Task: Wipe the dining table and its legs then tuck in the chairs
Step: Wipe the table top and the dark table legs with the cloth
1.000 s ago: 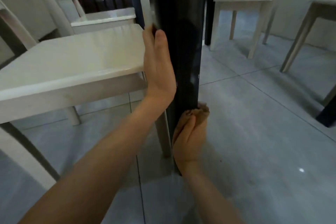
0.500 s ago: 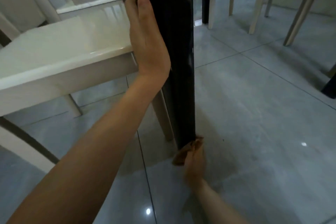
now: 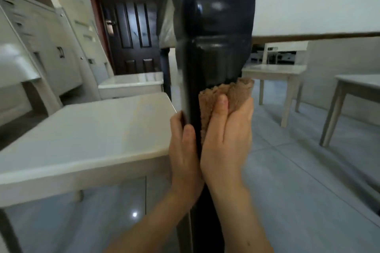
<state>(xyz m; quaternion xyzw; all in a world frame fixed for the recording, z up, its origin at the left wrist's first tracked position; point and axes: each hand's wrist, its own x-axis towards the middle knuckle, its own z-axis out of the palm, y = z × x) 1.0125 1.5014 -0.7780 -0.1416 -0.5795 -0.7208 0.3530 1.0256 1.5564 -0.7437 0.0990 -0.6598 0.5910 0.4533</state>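
Your right hand [image 3: 226, 141] has climbed the upright table leg [image 3: 213, 57], holding the cloth [image 3: 224, 92]; left hand [image 3: 184, 154] grips beside it.

From where I stand, nothing here can be read: no word, number, brand or label comes clear on anything. The small dark mark on the white cabinet [image 3: 51, 61], at the left of the frame, is too blurred to tell whether it is a sign at all.
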